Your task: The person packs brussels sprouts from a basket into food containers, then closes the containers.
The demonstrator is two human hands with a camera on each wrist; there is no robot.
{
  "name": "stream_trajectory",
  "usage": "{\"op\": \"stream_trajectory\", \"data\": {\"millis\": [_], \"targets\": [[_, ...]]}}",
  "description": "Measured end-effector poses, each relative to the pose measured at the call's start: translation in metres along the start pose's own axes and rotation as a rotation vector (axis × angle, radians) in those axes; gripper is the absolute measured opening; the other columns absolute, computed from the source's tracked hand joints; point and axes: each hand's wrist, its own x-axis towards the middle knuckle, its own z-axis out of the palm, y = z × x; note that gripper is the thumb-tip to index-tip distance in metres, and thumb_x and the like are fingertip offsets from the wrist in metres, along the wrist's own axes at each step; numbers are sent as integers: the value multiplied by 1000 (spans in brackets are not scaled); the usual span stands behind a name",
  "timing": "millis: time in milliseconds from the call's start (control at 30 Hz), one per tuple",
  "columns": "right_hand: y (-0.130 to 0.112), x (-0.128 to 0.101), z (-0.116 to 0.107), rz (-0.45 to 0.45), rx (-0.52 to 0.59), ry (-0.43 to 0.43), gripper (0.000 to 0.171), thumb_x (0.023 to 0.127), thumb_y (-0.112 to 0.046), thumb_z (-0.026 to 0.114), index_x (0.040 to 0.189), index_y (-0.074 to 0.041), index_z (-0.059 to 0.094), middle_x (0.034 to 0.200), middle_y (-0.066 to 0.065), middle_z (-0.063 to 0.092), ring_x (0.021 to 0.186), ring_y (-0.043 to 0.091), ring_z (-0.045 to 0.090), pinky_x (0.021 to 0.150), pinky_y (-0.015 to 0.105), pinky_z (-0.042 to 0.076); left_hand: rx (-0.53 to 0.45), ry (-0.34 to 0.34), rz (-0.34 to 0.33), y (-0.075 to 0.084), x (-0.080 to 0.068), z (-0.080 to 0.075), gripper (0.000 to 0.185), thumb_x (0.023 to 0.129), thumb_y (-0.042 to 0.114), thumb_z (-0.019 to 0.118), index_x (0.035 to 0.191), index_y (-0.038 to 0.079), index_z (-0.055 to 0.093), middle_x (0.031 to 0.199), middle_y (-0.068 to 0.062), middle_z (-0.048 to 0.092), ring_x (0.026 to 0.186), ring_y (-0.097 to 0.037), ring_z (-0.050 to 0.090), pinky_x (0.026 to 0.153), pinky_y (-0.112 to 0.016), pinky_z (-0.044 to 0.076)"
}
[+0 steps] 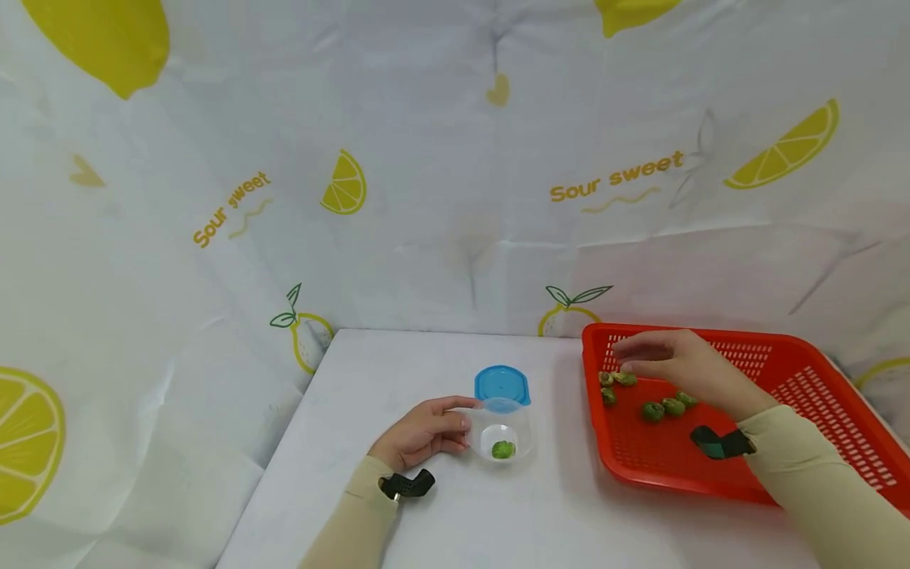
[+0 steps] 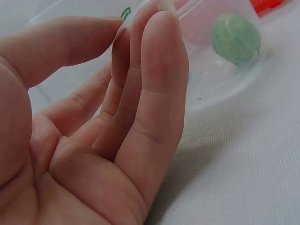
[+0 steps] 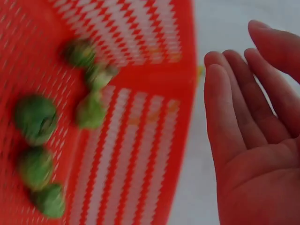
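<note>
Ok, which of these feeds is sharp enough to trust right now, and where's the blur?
Head view: sharp and evenly lit, with wide-angle bending at the edges. Left wrist view: the left hand fills the picture, and the green sprout in the clear container is soft. Right wrist view: the sprouts and red basket are smeared, while the right hand is clearer.

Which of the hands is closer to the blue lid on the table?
Left. The left hand grips the clear cup directly in front of the blue lid; the right hand is over the red basket, farther away.
</note>
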Motion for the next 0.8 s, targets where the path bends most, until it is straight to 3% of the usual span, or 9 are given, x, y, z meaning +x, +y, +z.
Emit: {"op": "stream_trajectory", "data": {"millis": [133, 300, 500, 800], "targets": [[32, 2, -16, 47, -28, -17, 51, 103, -45, 74, 145, -17, 69, 141, 11, 72, 124, 28, 68, 94, 40, 64, -11, -10, 0, 0, 2, -1, 50, 105, 11, 70, 153, 8, 59, 96, -4, 72, 81, -10, 73, 80, -24, 65], [61, 4, -27, 87, -37, -57, 51, 104, -38, 73, 145, -8, 68, 138, 15, 73, 120, 27, 70, 93, 40, 64, -10, 2, -3, -2, 0, -2, 50, 103, 12, 71, 152, 9, 60, 97, -4, 72, 82, -11, 72, 81, -25, 65], [88, 4, -30, 94, -107, -65, 47, 103, -31, 76, 140, -3, 71, 131, 17, 76, 115, 29, 72, 99, 58, 61, -16, 10, -7, -3, -4, -2, 54, 101, 14, 75, 152, 8, 59, 97, -4, 71, 82, -12, 72, 81, -26, 65], [120, 1, -36, 130, -112, -115, 45, 102, -24, 76, 138, 2, 70, 132, 21, 75, 115, 31, 71, 93, 45, 62, -29, 4, -4, 0, -1, 1, 52, 102, 10, 72, 152, 8, 59, 96, -3, 72, 81, -11, 73, 81, -25, 65]]}}
